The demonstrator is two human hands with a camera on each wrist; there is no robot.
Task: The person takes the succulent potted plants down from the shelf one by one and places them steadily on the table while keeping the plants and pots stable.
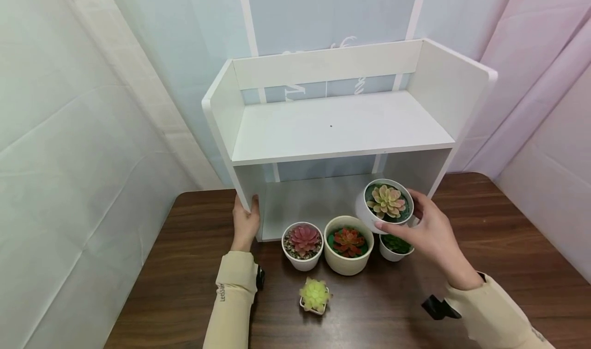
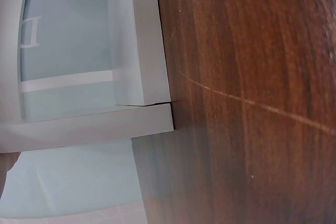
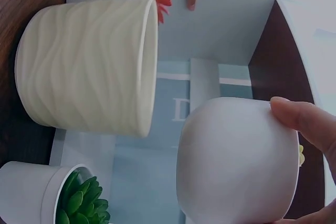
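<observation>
Nearest, a small yellow-green succulent sits alone on the brown table. Beyond it, 3 pots line the shelf's front edge. The right hand pinches the white pot by its rim, lifted above that row. The left hand grips the white shelf at its left panel edge. Both shelf levels lie bare.

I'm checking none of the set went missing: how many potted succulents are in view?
5. One white pot is held up in the right hand; three stand in a row before the shelf: pink, red, green. A small yellow-green one sits nearer the person. Others may be hidden.
</observation>
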